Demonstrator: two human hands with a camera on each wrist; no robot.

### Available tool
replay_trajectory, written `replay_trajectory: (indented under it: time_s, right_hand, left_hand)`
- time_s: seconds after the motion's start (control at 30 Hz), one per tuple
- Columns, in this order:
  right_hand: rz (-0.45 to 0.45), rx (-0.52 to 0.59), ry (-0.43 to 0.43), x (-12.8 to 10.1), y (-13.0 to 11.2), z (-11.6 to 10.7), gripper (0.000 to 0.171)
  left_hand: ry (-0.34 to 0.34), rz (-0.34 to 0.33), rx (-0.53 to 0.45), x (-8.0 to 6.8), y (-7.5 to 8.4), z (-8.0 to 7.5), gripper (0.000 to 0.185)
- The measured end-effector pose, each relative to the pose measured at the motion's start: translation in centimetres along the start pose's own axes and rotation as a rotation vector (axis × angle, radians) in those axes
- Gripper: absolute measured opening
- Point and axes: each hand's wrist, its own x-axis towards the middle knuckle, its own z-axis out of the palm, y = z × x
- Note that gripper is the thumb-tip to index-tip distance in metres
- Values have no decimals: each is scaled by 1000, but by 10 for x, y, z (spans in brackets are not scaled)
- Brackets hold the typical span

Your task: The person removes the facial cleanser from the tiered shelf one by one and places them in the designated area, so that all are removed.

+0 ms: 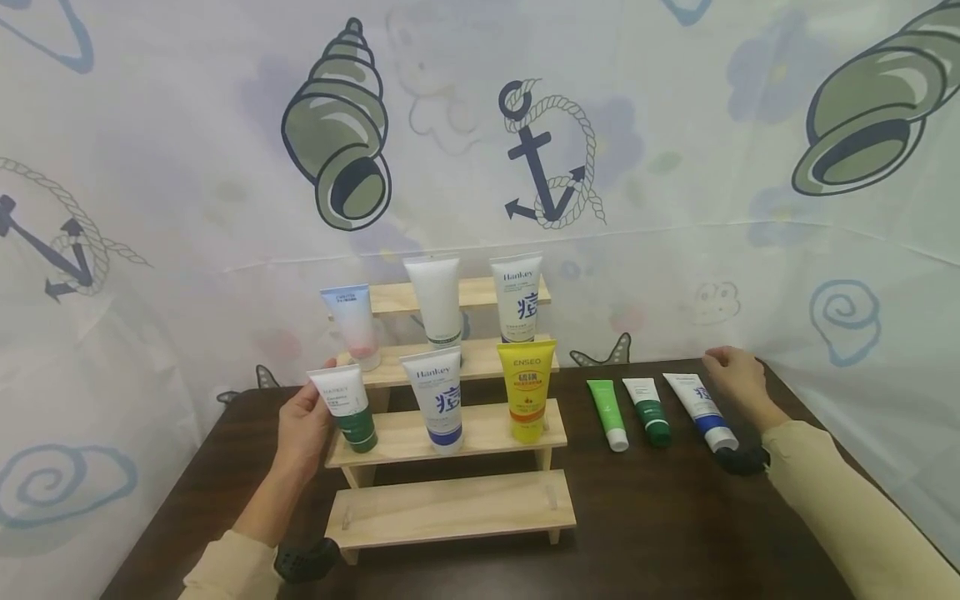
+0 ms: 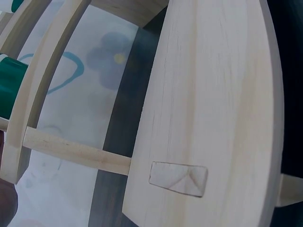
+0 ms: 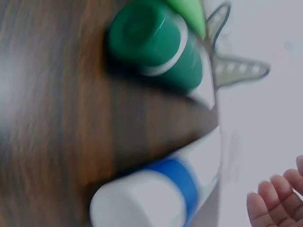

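My left hand [image 1: 300, 421] is at the left end of the wooden rack, against the left side of a white-and-green tube [image 1: 347, 408] standing on a shelf. Part of its fingers is hidden behind that tube, so I cannot tell whether they grip it. In the left wrist view, only a sliver of the hand shows below the shelf end [image 2: 19, 163]. My right hand [image 1: 738, 383] hovers at the far right, fingers loosely bent and holding nothing. Just left of it lies a white tube with a blue band [image 1: 697, 404]; its white cap [image 3: 135, 203] shows in the right wrist view.
A white-and-blue tube [image 1: 437, 396] and a yellow tube [image 1: 527, 387] share that shelf. Behind stand a pink-and-blue tube [image 1: 351, 321], a white tube [image 1: 437, 296] and another white-and-blue tube [image 1: 517, 287]. Right of the rack lie a light green tube [image 1: 606, 408] and a smaller white-and-green tube [image 1: 647, 408].
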Motion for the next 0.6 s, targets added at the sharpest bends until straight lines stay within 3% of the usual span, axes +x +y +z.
replay_trajectory:
  time_s: [0.23, 0.43, 0.6]
  right_hand:
    - [-111, 154, 44, -5, -48, 2, 47]
    - [-311, 209, 97, -13, -89, 0, 40]
    - [-419, 313, 95, -25, -124, -1, 39]
  left_hand:
    - [-19, 1, -8, 1, 1, 0, 48]
    - [-16, -4, -19, 0, 2, 0, 46]
    - [-9, 0, 0, -1, 1, 0, 48]
